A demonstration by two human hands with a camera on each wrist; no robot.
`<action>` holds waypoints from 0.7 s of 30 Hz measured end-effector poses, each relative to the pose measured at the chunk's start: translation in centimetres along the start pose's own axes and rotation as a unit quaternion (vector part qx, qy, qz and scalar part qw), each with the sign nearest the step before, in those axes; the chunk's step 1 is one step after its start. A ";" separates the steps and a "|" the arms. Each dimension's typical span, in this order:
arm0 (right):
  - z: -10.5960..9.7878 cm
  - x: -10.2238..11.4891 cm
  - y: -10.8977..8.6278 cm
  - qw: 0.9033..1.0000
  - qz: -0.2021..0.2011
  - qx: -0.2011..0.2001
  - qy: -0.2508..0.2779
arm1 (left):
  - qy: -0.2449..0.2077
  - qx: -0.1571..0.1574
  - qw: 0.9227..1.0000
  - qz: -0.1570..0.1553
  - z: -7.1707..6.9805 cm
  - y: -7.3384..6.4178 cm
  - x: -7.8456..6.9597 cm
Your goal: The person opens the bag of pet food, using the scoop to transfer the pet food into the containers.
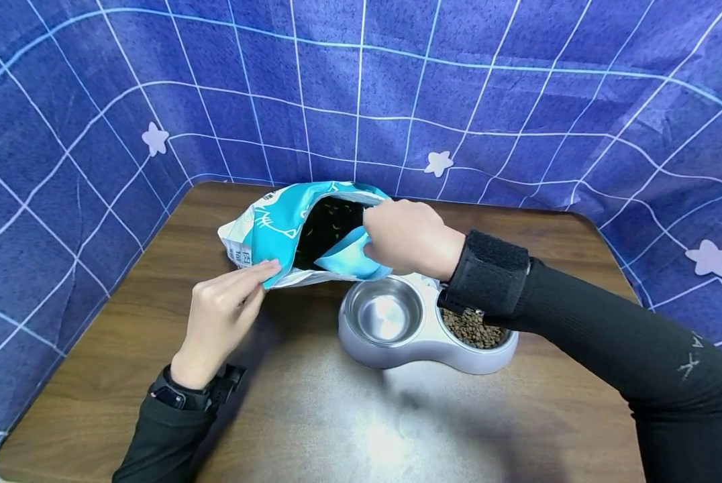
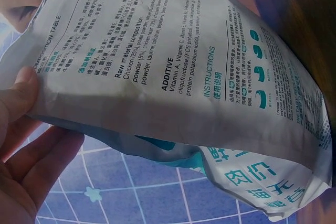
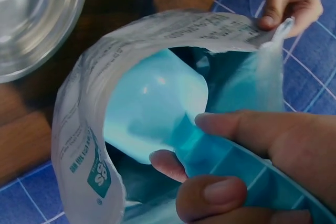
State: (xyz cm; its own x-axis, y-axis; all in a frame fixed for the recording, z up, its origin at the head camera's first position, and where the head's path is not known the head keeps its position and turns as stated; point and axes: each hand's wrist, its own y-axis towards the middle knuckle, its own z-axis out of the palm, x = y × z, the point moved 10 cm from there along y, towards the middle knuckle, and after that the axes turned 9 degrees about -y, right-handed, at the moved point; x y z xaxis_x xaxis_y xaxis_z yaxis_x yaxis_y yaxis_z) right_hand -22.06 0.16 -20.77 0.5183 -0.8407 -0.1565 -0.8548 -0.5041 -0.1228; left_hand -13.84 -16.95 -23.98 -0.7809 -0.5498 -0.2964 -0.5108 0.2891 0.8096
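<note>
A teal and white pet food bag (image 1: 279,218) stands with its mouth wide at the back of the table. My left hand (image 1: 225,308) pinches the bag's left rim between thumb and fingers, as the left wrist view also shows. My right hand (image 1: 412,236) grips the handle of a light blue scoop (image 3: 157,98), whose bowl is inside the bag mouth. The scoop's inside is hidden from both views. In front of the bag sits a double pet bowl (image 1: 391,355): its left steel dish (image 1: 385,312) is bare, and kibble (image 1: 472,329) lies in the right one.
The wooden table (image 1: 300,409) bears the bag and the double bowl. A blue gridded cloth (image 1: 349,87) with pale star shapes hangs behind and at both sides. The right forearm (image 1: 584,322) passes over the right dish and partly covers it.
</note>
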 end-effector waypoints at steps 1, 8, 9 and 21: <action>0.1 0.1 0.1 1.000 -0.002 -0.005 0.002 | 0.001 0.001 1.000 0.002 0.0 0.0 0.0; 0.8 0.4 1.1 0.997 0.002 -0.060 -0.045 | -0.006 -0.014 1.000 0.010 -0.2 0.0 0.0; 0.9 0.4 1.2 0.996 0.005 -0.070 -0.053 | -0.008 -0.016 1.000 0.013 -0.2 0.0 -0.1; 0.8 1.2 1.9 0.985 0.005 -0.139 -0.098 | -0.010 -0.019 1.000 0.016 -0.5 0.1 -0.1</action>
State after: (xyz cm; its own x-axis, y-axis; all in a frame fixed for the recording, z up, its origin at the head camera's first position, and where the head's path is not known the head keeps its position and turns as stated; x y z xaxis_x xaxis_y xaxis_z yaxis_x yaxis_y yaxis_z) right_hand -23.06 -1.69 -22.01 0.4816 -0.8054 -0.3456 -0.8193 -0.5538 0.1488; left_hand -13.60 -17.25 -23.64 -0.8037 -0.5249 -0.2800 -0.4723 0.2766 0.8369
